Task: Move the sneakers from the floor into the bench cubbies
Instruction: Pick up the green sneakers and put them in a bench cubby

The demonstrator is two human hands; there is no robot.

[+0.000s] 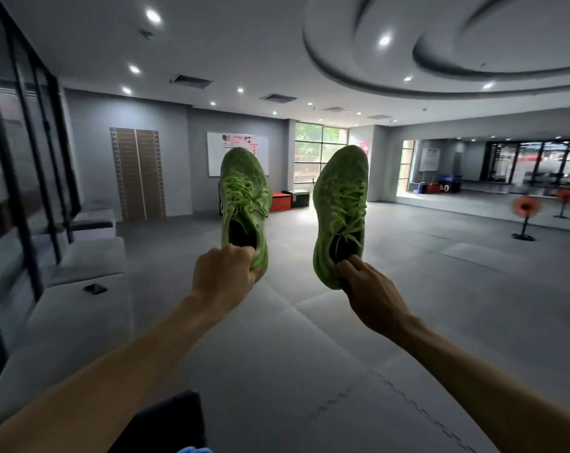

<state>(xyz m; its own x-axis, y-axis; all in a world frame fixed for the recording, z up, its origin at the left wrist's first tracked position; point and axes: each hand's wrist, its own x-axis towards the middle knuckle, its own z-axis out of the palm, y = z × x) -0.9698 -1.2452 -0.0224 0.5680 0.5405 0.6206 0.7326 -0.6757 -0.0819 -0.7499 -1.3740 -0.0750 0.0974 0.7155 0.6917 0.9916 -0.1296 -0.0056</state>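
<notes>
I hold two bright green sneakers up in the air in front of me, toes pointing up and away. My left hand grips the heel of the left sneaker. My right hand pinches the heel collar of the right sneaker, fingers inside the opening. Both arms are stretched forward. A long grey bench runs along the left wall; its cubby openings are hidden from this angle.
A dark phone lies on the bench top. Grey foam mats cover the open floor. Red and black boxes stand at the far wall, two orange fans at the right. A dark object sits at the bottom edge.
</notes>
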